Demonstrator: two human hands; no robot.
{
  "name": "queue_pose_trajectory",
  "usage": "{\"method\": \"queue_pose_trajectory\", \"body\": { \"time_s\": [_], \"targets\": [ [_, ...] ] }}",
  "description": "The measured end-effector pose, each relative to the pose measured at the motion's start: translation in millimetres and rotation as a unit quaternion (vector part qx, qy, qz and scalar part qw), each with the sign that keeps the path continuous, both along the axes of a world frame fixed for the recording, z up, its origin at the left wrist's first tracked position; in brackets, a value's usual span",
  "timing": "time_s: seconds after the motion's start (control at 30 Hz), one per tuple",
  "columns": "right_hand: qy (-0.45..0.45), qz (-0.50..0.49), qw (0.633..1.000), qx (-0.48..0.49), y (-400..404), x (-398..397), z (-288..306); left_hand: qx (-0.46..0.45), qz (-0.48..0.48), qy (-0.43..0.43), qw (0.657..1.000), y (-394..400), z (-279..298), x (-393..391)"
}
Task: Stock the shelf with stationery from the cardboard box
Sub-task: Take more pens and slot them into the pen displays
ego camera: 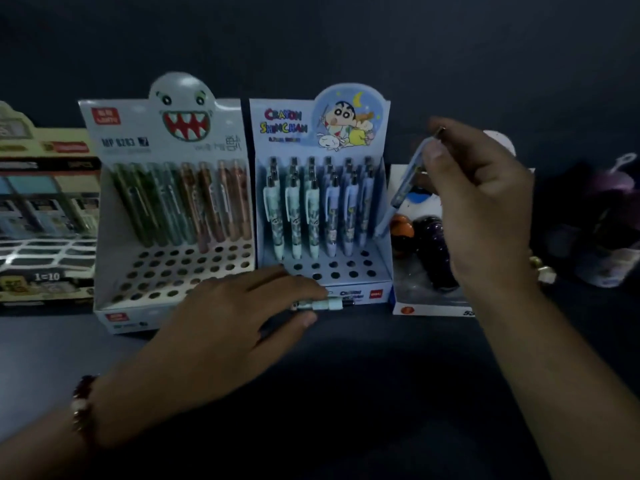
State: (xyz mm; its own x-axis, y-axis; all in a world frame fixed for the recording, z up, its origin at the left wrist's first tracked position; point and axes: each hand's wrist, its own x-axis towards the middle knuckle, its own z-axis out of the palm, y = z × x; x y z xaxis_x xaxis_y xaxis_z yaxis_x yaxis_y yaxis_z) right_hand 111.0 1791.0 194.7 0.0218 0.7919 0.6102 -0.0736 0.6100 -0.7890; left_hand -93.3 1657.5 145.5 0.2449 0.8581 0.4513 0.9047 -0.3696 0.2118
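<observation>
A Crayon Shinchan pen display box (379, 188) stands on the dark shelf with several pale green and lilac pens upright in its back rows. My right hand (485, 209) pinches a lilac pen (403, 188) near its top, just right of that box, tip pointing down-left. My left hand (239, 317) lies on the shelf in front of the box, its fingers around a pale green pen (325, 304) that lies flat, cap end sticking out to the right. The cardboard box is not in view.
Left of it stands a ghost-face pen display (166, 209) with green and copper pens in back rows and several bare holes in front. A printed box (41, 220) sits far left. A pack of round items (426, 261) and dark purple things (602, 216) sit right.
</observation>
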Motion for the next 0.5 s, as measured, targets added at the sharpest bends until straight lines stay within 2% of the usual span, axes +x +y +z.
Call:
{"method": "queue_pose_trajectory", "body": {
  "time_s": [0.23, 0.5],
  "targets": [
    [-0.006, 0.033, 0.999, 0.008, -4, -7, -7, -0.029, 0.018, -0.020, 0.999, 0, -5, -4],
    [-0.064, 0.029, 0.997, 0.015, 1, -8, -20, -0.036, -0.003, -0.034, 0.999, -3, -8, -5]
  ]
}}
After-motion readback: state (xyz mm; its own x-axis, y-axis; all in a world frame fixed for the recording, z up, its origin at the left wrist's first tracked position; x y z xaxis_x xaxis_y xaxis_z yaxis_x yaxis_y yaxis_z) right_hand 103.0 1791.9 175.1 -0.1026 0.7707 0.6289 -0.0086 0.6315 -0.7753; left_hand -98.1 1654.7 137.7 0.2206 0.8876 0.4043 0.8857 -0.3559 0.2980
